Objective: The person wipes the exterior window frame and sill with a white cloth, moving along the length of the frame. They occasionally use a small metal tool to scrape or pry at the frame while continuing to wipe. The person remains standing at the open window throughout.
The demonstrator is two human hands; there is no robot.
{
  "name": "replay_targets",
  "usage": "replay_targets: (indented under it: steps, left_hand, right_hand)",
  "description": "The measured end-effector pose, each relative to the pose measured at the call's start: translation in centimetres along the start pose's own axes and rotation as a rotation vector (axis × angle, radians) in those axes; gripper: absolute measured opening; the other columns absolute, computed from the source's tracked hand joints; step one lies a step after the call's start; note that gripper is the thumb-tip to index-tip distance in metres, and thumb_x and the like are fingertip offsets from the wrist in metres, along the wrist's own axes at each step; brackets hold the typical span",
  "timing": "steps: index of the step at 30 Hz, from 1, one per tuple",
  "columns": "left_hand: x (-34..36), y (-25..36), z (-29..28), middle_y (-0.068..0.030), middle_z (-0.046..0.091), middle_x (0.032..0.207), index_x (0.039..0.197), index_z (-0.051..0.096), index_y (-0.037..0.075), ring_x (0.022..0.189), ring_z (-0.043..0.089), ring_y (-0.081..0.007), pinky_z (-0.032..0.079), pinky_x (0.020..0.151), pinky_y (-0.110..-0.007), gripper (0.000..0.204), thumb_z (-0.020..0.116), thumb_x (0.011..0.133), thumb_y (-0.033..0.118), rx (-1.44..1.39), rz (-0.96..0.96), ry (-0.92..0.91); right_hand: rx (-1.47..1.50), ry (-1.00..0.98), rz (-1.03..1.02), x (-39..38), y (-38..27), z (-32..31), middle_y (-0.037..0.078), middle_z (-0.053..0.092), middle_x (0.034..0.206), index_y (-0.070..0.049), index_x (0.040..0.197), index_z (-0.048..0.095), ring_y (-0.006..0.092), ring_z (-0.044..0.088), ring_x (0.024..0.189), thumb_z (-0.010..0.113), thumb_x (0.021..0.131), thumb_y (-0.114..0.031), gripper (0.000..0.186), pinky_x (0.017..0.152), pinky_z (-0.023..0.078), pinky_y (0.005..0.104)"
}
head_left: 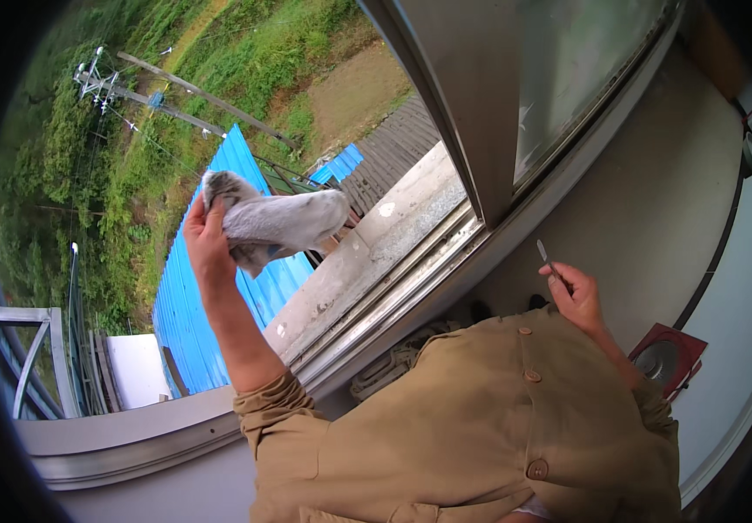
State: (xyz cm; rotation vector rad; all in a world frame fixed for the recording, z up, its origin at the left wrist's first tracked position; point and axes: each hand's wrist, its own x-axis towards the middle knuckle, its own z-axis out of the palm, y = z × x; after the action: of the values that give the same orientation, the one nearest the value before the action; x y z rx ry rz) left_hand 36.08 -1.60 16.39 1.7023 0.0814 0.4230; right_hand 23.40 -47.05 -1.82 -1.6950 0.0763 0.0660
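Note:
Out over the open window, my left hand (209, 234) grips a crumpled grey-white cloth (284, 222) by one end, the rest bunched to the right. Down at the right, inside the window, my right hand (575, 292) is closed on a thin tool with a small flat metal blade (541, 250), pointing upward. Between the two hands runs the window's metal sill track (413, 261), with dirt in its grooves, beside a worn, stained outer ledge (398, 205).
Right stand a metal frame post (467, 96), a glass pane (568, 70), a white surface (724, 314) and a red appliance with a round metal top (665, 357). Outside are blue roofing sheets (186, 296), a wooden pole (189, 87) with wires, railings (32, 349) and a green slope.

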Motion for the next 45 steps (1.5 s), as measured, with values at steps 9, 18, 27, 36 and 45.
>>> replay_targets:
  steps: [9, 18, 27, 36, 45]
  left_hand:
    - [-9.9, -3.9, 12.8, -0.0113, 0.06, 0.109, 0.103, 0.063, 0.006, 0.087, 0.063, -0.0307, 0.051, 0.075, -0.034, 0.036, 0.049, 0.073, -0.009, 0.785, 0.425, -0.503]
    - [-13.4, -7.0, 17.7, -0.0083, 0.053, 0.099, 0.122, 0.052, 0.012, 0.075, 0.061, -0.0269, 0.049, 0.055, -0.041, 0.045, 0.053, 0.077, 0.009, 1.307, 0.5, -0.923]
    - [-13.1, -6.5, 16.6, -0.0067, 0.053, 0.087, 0.118, 0.051, 0.008, 0.076, 0.06, -0.0235, 0.047, 0.056, -0.039, 0.039, 0.052, 0.079, 0.014, 1.507, 0.641, -1.04]
    - [-13.3, -6.6, 15.6, -0.0134, 0.055, 0.085, 0.088, 0.054, 0.0, 0.075, 0.062, -0.0303, 0.049, 0.058, -0.044, 0.016, 0.053, 0.076, 0.009, 1.423, 0.482, -1.212]
    - [-10.2, -6.4, 14.0, -0.0135, 0.056, 0.085, 0.099, 0.06, 0.012, 0.077, 0.061, -0.0327, 0.048, 0.065, -0.046, 0.021, 0.049, 0.082, 0.018, 1.184, 0.252, -1.255]
  right_hand:
    - [0.015, -0.08, -0.024, 0.4, -0.7, -0.3, -0.006, 0.043, 0.061, 0.002, 0.094, 0.062, 0.0017, 0.037, 0.055, 0.052, 0.087, -0.003, 0.014, 0.049, 0.031, 0.0203]
    - [0.053, -0.079, 0.022, -0.1, 0.3, -1.9, -0.007, 0.044, 0.062, 0.001, 0.094, 0.062, 0.0009, 0.037, 0.057, 0.051, 0.087, -0.002, 0.014, 0.05, 0.031, 0.02]
    - [0.053, -0.079, 0.026, -0.8, 0.5, -2.7, -0.007, 0.043, 0.062, 0.002, 0.094, 0.062, 0.0016, 0.036, 0.057, 0.05, 0.086, -0.002, 0.014, 0.05, 0.031, 0.0204]
    - [0.069, 0.012, 0.052, -1.6, 1.7, -3.7, -0.008, 0.04, 0.061, 0.002, 0.094, 0.062, 0.0013, 0.034, 0.056, 0.05, 0.088, -0.002, 0.014, 0.049, 0.029, 0.0207]
    - [0.042, 0.044, 0.007, -1.2, 1.1, -2.9, -0.008, 0.041, 0.062, 0.001, 0.095, 0.062, 0.0014, 0.035, 0.057, 0.051, 0.088, -0.004, 0.013, 0.05, 0.029, 0.0206]
